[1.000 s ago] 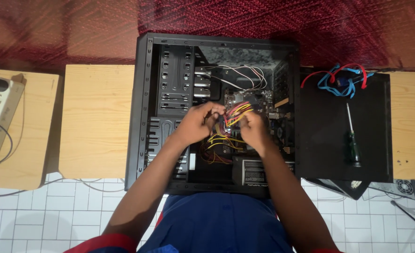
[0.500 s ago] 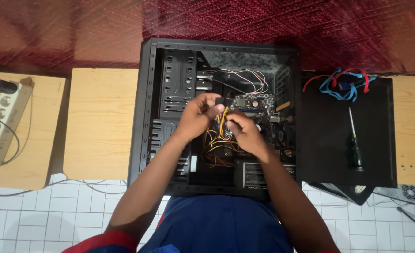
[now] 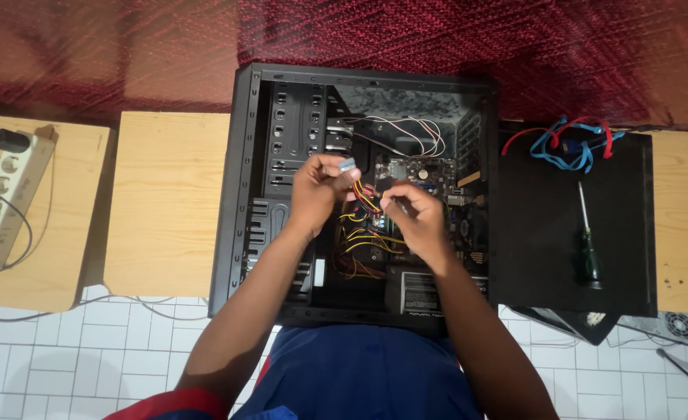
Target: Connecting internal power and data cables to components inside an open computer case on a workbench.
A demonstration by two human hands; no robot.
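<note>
An open black computer case lies on its side, with a motherboard and a power supply inside. My left hand is raised over the case and pinches a small pale plug at the end of yellow, red and black wires. My right hand sits just to the right, fingers closed on the same wire bundle near a dark connector. More yellow wires loop below both hands. Thin white and red leads curve across the upper part of the case.
The black side panel lies right of the case with a green-handled screwdriver and red and blue cables on it. Wooden boards sit left; a white power strip lies far left. Red carpet behind, white tiles in front.
Both hands have lifted the wire bundle a little and moved apart. My left hand now holds the pale plug up and clear, while my right hand has shifted right along the wires.
</note>
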